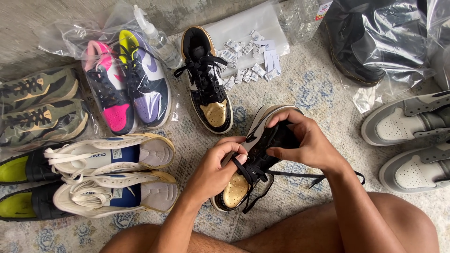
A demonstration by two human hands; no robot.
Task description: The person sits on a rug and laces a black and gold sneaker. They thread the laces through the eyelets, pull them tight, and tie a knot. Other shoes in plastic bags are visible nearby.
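both hands on black-and-gold sneaker (253,159), left hand (213,171) fingers pinching its laces (253,174), right hand (307,143) fingers curled around collar

Patterned rug (309,93) on floor: bagged sneakers (126,84), black-gold shoe (208,82), grey sneakers (412,140), white packets (243,63).

Small white sachets (243,63) spill over a clear plastic bag (248,28) at top centre; clear bags (70,37) wrap sneakers at left.
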